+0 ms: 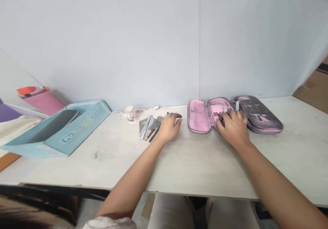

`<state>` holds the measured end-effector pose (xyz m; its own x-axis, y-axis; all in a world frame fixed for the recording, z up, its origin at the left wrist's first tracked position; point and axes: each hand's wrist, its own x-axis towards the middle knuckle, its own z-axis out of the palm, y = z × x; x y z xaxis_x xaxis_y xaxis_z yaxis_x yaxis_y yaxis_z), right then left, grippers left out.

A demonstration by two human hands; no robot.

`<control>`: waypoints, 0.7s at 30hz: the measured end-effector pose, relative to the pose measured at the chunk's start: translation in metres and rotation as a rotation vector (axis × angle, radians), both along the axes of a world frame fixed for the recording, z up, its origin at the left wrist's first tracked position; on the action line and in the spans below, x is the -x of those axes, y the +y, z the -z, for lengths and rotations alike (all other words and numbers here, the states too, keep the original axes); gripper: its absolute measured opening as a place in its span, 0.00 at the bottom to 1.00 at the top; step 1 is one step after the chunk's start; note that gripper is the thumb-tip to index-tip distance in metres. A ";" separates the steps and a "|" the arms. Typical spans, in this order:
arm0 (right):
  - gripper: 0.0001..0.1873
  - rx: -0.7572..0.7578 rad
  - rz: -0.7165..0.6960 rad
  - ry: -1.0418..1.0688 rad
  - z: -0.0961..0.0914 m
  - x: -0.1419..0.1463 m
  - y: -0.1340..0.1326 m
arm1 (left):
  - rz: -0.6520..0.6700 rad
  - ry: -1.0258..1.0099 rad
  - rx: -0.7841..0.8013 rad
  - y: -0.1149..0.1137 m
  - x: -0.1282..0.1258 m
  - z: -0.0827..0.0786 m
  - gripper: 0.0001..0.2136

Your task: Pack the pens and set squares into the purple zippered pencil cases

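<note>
Fingers of your left hand (169, 128) spread loosely beside the rulers (146, 128); your right hand (234, 128) dips into the right-side pink pencil case (200, 116), probably opened flat for reach, its pinch hidden.

On the surface (200, 167), before the wall (143, 44), the box (79, 128) stands at the left with a flat item (57, 124) inside it; the cup (128, 113) stands to the right of the box, near the wall. The rulers (145, 125) and pens (154, 135) lie in front and to the right of the cup, with the left grip (170, 127) at their right side. Further right, the open case (201, 119) lies with its right half partly under the right grip (234, 128), and the closed case (260, 114) lies just beside it on the right.
</note>
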<state>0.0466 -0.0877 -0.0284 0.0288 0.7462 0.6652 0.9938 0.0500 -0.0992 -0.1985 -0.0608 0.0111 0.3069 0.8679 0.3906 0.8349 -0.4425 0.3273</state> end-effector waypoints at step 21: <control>0.17 0.338 -0.591 -0.155 -0.016 0.216 0.022 | -0.489 -0.605 0.000 0.028 0.095 0.020 0.11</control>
